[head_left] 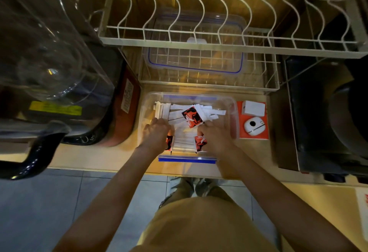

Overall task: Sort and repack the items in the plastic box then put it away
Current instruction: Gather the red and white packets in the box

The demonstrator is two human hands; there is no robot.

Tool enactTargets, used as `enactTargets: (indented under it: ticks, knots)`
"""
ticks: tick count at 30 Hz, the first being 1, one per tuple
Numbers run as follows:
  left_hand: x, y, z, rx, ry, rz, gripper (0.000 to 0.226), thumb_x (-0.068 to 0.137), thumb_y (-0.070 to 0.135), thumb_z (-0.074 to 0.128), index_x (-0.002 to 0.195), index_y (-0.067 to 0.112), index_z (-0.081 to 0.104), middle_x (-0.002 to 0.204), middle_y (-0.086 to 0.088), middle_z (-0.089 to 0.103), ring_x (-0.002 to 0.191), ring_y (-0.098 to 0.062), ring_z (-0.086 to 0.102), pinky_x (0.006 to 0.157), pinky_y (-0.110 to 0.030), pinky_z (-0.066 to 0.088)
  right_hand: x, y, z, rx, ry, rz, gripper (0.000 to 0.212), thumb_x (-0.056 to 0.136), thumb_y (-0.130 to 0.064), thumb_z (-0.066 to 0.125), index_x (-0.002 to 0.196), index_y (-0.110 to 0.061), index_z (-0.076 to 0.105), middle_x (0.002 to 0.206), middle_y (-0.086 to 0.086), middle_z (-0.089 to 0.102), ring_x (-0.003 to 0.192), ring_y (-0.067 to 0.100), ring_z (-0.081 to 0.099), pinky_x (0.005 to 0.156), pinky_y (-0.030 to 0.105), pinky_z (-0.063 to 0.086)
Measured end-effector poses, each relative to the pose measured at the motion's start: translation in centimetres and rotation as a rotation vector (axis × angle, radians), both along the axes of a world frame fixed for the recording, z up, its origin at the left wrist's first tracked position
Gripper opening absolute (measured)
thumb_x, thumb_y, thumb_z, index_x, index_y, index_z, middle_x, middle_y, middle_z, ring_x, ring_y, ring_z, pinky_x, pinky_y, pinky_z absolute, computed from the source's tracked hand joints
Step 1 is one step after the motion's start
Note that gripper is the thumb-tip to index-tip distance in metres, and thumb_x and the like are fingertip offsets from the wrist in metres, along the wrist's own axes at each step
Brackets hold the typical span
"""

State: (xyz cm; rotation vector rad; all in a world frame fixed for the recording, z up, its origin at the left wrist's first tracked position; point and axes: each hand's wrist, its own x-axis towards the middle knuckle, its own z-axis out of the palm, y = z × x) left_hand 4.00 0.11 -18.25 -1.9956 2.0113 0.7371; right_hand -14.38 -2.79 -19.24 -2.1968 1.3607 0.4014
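Observation:
A clear plastic box with blue clips stands on the counter in front of me. Inside lie several white paper sachets and red-and-black sachets. My left hand is inside the box at its left side, fingers closed around a bundle of sachets. On the right, my right hand grips the same bundle, with a red-and-black sachet under its thumb. The box's clear lid with a blue seal lies on the lower wire rack behind the box.
An orange box with a white round device pictured sits right of the plastic box. A white wire dish rack hangs above and behind. A blender jug stands at left, a dark appliance at right.

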Motion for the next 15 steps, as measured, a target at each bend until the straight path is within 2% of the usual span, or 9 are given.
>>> enactTargets:
  ticks: [3, 5, 9, 10, 12, 13, 15]
  knots:
    - [0.0, -0.2, 0.0, -0.020, 0.002, -0.040, 0.034, 0.077, 0.010, 0.067, 0.107, 0.021, 0.059, 0.120, -0.007, 0.057, 0.115, -0.026, 0.049, 0.093, -0.038, 0.043, -0.3, 0.0, 0.3, 0.014, -0.084, -0.054, 0.024, 0.079, -0.010, 0.066, 0.101, -0.016, 0.061, 0.111, 0.005, 0.061, 0.105, 0.022, 0.055, 0.082, 0.032, 0.045]
    - [0.1, -0.3, 0.5, -0.005, 0.073, 0.024, 0.027, 0.079, 0.016, 0.066, 0.105, 0.021, 0.060, 0.112, -0.008, 0.064, 0.106, -0.028, 0.058, 0.087, -0.039, 0.048, -0.6, 0.0, 0.8, 0.023, -0.157, -0.127, 0.014, 0.079, -0.010, 0.067, 0.092, -0.016, 0.065, 0.099, 0.002, 0.065, 0.094, 0.019, 0.058, 0.078, 0.032, 0.050]
    - [1.0, -0.9, 1.3, 0.033, 0.369, 0.151, 0.026, 0.077, 0.010, 0.068, 0.103, 0.013, 0.066, 0.107, -0.012, 0.069, 0.101, -0.029, 0.062, 0.082, -0.036, 0.049, -1.2, -0.2, 1.8, 0.136, -0.304, -0.250, 0.012, 0.077, -0.005, 0.070, 0.085, -0.013, 0.069, 0.074, -0.010, 0.058, 0.075, 0.011, 0.055, 0.061, 0.016, 0.040]
    - [1.1, -1.1, 1.6, 0.051, 0.472, 0.211, 0.025, 0.078, 0.008, 0.068, 0.103, 0.011, 0.067, 0.103, -0.013, 0.069, 0.097, -0.028, 0.063, 0.080, -0.033, 0.048, -1.3, -0.4, 2.2, 0.183, -0.343, -0.288, 0.013, 0.076, -0.002, 0.071, 0.085, -0.011, 0.070, 0.074, -0.011, 0.059, 0.076, 0.012, 0.057, 0.062, 0.015, 0.042]
    - [1.2, -1.4, 2.3, 0.117, 0.700, 0.386, 0.024, 0.079, 0.005, 0.067, 0.102, 0.008, 0.068, 0.088, -0.010, 0.069, 0.081, -0.020, 0.062, 0.072, -0.027, 0.046, -1.6, -1.1, 3.1, 0.255, -0.437, -0.350, 0.015, 0.075, 0.000, 0.072, 0.080, -0.014, 0.070, 0.082, -0.004, 0.068, 0.080, 0.016, 0.063, 0.071, 0.023, 0.052]
    - [1.1, -1.4, 2.6, 0.146, 0.790, 0.460, 0.021, 0.080, 0.005, 0.067, 0.100, 0.008, 0.068, 0.079, -0.006, 0.065, 0.073, -0.015, 0.058, 0.067, -0.024, 0.044, -1.7, -1.4, 3.8, 0.275, -0.482, -0.375, 0.017, 0.074, 0.000, 0.072, 0.077, -0.017, 0.070, 0.083, 0.000, 0.070, 0.078, 0.017, 0.064, 0.073, 0.026, 0.053]
    - [1.0, -1.5, 2.7, 0.179, 0.905, 0.560, 0.007, 0.080, 0.008, 0.067, 0.086, 0.011, 0.069, 0.071, -0.003, 0.058, 0.067, -0.013, 0.054, 0.061, -0.023, 0.043, -1.6, -1.9, 5.5, 0.283, -0.555, -0.395, 0.013, 0.074, 0.000, 0.073, 0.079, -0.011, 0.070, 0.077, 0.002, 0.066, 0.072, 0.013, 0.060, 0.070, 0.022, 0.049]
